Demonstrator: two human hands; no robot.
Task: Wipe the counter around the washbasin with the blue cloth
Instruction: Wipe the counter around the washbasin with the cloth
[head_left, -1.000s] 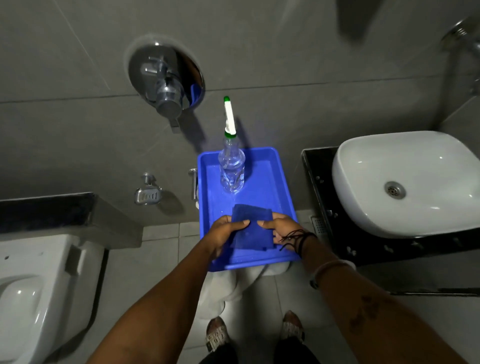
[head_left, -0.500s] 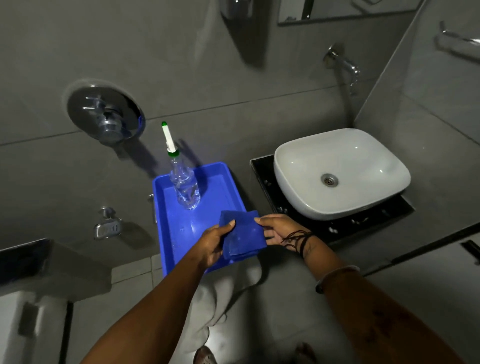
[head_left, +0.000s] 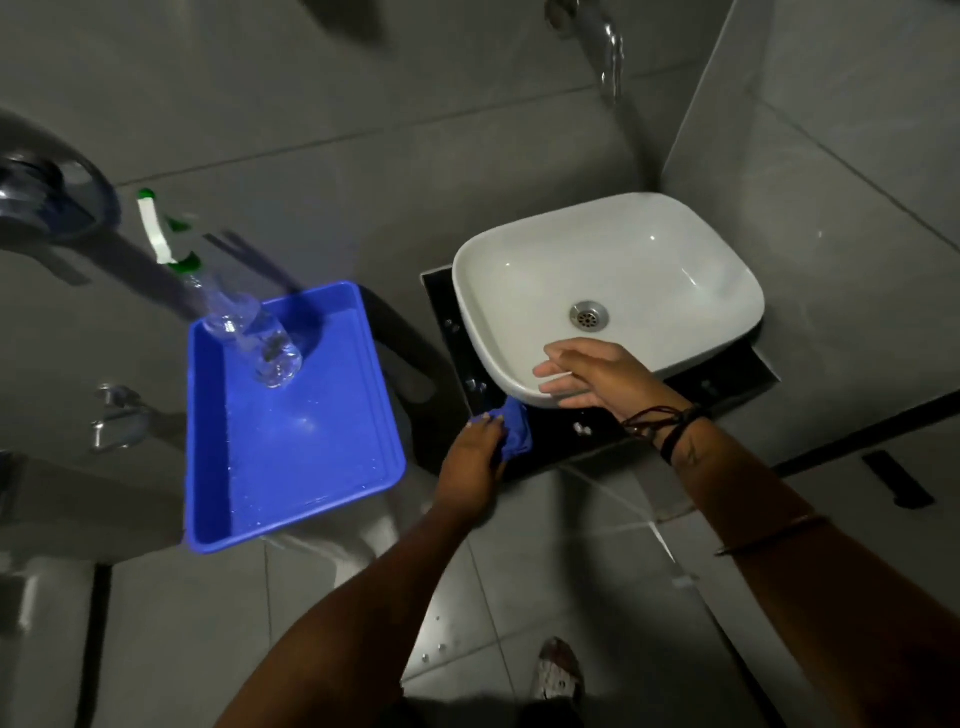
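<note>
A white washbasin (head_left: 613, 270) sits on a black counter (head_left: 566, 431) in the corner. My left hand (head_left: 475, 457) grips the bunched blue cloth (head_left: 517, 431) and presses it on the counter's front left part, just below the basin's rim. My right hand (head_left: 592, 371) lies flat on the basin's front rim with fingers spread and holds nothing. Part of the cloth is hidden under my left hand.
A blue tray (head_left: 291, 467) stands left of the counter with a clear spray bottle (head_left: 249, 332) in it. A wall tap (head_left: 597, 36) hangs above the basin. A shower mixer (head_left: 47, 197) is on the left wall. Grey tiled floor lies below, with my foot (head_left: 558, 670) in view.
The cloth has left the tray and now rests on the counter in my left hand alone. My right hand let go of it and moved onto the basin rim. The view swung right.
</note>
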